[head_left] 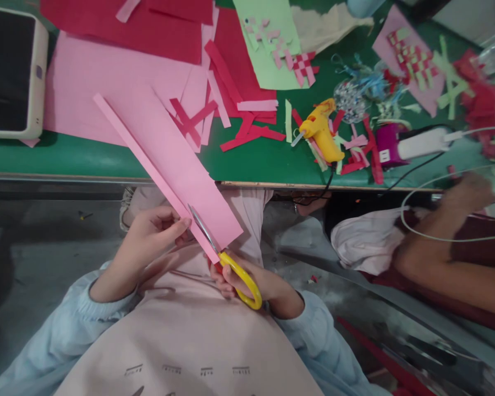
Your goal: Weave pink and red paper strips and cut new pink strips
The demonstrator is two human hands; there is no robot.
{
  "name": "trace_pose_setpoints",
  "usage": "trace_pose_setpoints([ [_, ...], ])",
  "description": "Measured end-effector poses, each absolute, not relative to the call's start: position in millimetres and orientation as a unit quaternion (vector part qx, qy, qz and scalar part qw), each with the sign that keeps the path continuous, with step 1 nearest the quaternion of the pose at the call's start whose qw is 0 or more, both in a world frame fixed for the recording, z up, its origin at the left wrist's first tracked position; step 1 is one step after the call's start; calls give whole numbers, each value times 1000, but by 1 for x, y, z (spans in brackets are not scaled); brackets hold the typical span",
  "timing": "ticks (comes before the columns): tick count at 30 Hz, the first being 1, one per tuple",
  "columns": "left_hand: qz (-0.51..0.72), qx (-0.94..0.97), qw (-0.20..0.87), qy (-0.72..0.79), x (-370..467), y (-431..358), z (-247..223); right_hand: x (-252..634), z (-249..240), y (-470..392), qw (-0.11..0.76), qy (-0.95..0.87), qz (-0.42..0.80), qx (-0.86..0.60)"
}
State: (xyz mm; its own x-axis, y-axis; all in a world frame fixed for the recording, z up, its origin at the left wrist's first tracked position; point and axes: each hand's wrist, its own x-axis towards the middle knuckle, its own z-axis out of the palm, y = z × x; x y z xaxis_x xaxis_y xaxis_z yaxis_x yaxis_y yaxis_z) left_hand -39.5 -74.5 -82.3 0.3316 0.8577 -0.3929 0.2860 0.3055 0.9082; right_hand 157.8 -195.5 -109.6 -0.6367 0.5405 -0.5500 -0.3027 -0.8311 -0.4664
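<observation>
My left hand [154, 239] pinches the left edge of a pink paper sheet [192, 170], where a narrow folded strip runs along the side. Yellow-handled scissors [245, 283] are gripped in my right hand [239, 278]. Their blades lie at the lower end of the paper, along the line between the strip and the wider part. The sheet slants from my lap up over the table edge, its far end resting above other pink paper [124, 77]. Part of my right hand is hidden behind the scissor handles.
On the green table [251, 159] lie a yellow glue gun [324, 132], red paper strips [251, 135], a light green sheet [268, 38] with woven pieces, and a tablet-like device [12, 71]. A white power strip [423, 143] trails cables. Another person's arm [437, 242] is at right.
</observation>
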Motion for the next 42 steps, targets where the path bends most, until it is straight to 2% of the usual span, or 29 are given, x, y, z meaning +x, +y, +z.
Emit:
trace_pose_setpoints([
  [16,234,534,621,524,-42,-73,-89,156,-110,-192,236,-126,897,-352],
  [34,230,529,622,530,-40,-74,-84,159,-128,-193,182,7,924,-336],
  [42,237,515,638,521,-41,-74,-87,157,-114,-184,188,22,921,-340],
])
